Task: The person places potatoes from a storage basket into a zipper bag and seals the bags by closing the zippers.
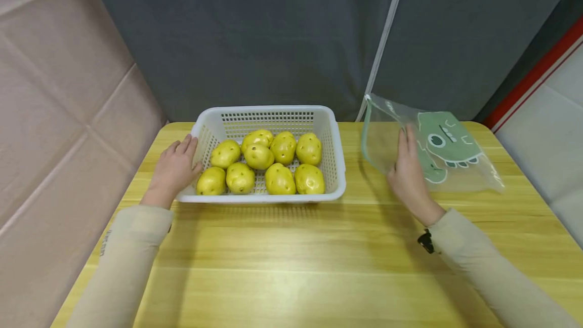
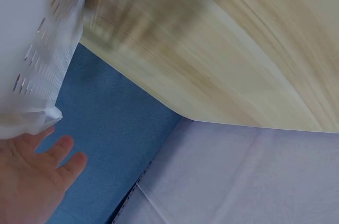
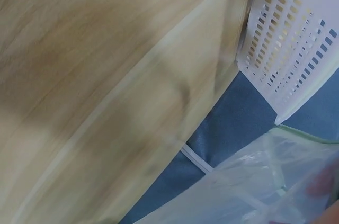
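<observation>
A white slotted plastic basket (image 1: 339, 166) stands on the table with several yellow potatoes (image 1: 280, 178) inside. My left hand (image 1: 175, 166) rests on its left rim with the fingers extended; in the left wrist view, that hand (image 2: 32, 176) is beside the basket's corner. To the right is a clear plastic zip bag (image 1: 391, 115) with a green cartoon print and a green strip along its mouth, which faces the basket. My right hand (image 1: 410, 176) is at the bag with straight fingers. Through the plastic (image 3: 228, 192), a reddish blurred patch shows in the right wrist view.
The wooden table (image 1: 273, 257) ends against a dark grey curtain (image 1: 250, 39) with a pale vertical strip (image 1: 387, 34). A pale padded wall (image 1: 59, 115) borders the left side. On the right is a white panel with a red band (image 1: 537, 75).
</observation>
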Demonstrator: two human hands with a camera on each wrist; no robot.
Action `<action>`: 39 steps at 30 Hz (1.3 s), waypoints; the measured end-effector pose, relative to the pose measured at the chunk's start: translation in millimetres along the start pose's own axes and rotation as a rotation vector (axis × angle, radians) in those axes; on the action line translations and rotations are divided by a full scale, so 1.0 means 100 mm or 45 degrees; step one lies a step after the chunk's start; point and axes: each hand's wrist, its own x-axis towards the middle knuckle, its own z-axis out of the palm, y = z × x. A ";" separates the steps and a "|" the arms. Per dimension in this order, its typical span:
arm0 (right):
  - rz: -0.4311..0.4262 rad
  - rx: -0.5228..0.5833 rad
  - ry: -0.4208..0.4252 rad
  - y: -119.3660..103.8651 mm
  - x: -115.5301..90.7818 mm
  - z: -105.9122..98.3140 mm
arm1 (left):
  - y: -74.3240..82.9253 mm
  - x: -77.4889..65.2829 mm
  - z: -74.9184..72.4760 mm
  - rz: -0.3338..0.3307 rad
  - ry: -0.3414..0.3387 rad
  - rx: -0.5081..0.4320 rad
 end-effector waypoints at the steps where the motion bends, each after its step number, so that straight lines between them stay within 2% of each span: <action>1: -0.016 0.003 0.022 0.00 0.00 0.00 | 0.00 0.00 0.00 0.002 0.005 0.001; 7: -0.080 0.028 0.086 0.00 0.02 -0.02 | 0.08 0.05 -0.06 0.007 -0.010 -0.026; 13: -0.079 0.072 0.076 -0.02 0.03 -0.04 | 0.29 0.15 -0.14 0.020 -0.008 -0.060; 19: -0.056 0.109 0.039 -0.05 0.03 -0.08 | 0.54 0.23 -0.18 0.099 0.044 -0.103; 26: -0.050 0.125 0.012 -0.09 0.04 -0.09 | 0.80 0.32 -0.15 0.246 0.095 -0.105; 33: -0.025 0.128 -0.024 -0.11 0.04 -0.08 | 1.01 0.37 -0.12 0.384 0.023 -0.047; 39: -0.005 0.127 -0.055 -0.12 0.04 -0.08 | 1.08 0.39 -0.06 0.440 -0.053 -0.057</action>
